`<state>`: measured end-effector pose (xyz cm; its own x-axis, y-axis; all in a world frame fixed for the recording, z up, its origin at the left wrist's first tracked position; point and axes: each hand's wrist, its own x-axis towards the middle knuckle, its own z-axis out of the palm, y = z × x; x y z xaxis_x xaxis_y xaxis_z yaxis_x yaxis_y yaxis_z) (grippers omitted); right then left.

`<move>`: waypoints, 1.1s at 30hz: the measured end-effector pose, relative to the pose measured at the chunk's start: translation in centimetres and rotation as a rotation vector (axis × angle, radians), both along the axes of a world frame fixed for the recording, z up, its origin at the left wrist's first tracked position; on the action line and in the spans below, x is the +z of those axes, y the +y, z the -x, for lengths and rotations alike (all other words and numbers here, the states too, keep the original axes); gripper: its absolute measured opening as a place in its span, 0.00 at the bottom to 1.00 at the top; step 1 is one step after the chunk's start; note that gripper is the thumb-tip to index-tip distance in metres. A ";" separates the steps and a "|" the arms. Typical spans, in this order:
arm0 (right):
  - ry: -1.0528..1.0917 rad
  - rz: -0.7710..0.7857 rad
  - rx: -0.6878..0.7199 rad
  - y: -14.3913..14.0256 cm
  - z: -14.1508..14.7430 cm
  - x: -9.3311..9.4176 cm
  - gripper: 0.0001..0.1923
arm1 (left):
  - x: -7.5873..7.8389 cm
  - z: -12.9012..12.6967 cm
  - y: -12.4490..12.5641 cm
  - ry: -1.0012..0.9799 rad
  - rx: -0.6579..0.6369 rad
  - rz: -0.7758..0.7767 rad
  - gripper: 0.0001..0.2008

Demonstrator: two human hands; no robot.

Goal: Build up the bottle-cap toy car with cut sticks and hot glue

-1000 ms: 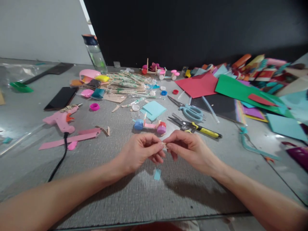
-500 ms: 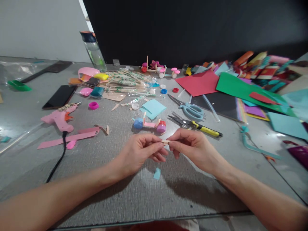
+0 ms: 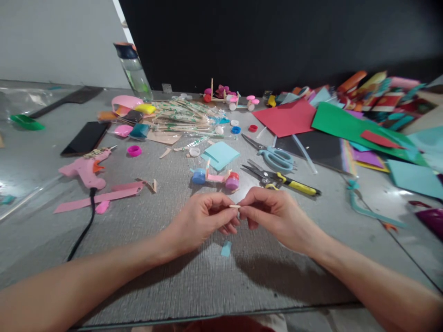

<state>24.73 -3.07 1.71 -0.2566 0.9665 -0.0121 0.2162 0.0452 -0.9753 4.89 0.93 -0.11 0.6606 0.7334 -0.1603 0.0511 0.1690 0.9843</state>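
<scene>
My left hand (image 3: 204, 220) and my right hand (image 3: 273, 214) meet over the grey table (image 3: 166, 272), fingertips pinched on a small pale wooden stick piece (image 3: 234, 206) held between them. Below the hands a small light-blue paper scrap (image 3: 226, 249) lies on the table. Just beyond the hands stands a little toy car (image 3: 216, 178) made of bottle caps and pink strips. Yellow-handled pliers (image 3: 287, 182) and blue scissors (image 3: 273, 158) lie to the right of it.
A pink glue gun (image 3: 85, 167) with a black cord lies at the left, beside pink paper strips (image 3: 97, 199) and a black phone (image 3: 86, 137). Wooden sticks in wrappers (image 3: 183, 121), bottle caps and a water bottle (image 3: 133, 71) sit farther back. Coloured paper sheets (image 3: 346, 124) cover the right side.
Both hands stay together on the stick piece and have shifted very slightly; the stick shows a little more between the fingertips. The view has tilted a touch.
</scene>
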 end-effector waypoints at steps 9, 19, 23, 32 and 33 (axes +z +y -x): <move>-0.040 0.004 0.010 0.1 -0.2 0.1 0.07 | -0.1 -0.3 0.2 -0.036 0.024 0.050 0.08; -0.087 0.016 0.024 0.5 -1.2 0.0 0.08 | 0.0 -0.2 0.4 -0.042 0.089 0.065 0.08; -0.091 0.030 0.040 0.5 -1.2 0.0 0.08 | 0.0 -0.2 0.7 -0.055 0.043 0.143 0.09; -0.149 0.053 0.048 0.8 -1.1 0.4 0.09 | 0.1 -0.2 0.7 -0.031 0.056 0.122 0.09; -0.114 0.065 0.036 0.9 -1.3 0.5 0.09 | 0.2 -0.1 0.7 -0.039 0.076 0.108 0.09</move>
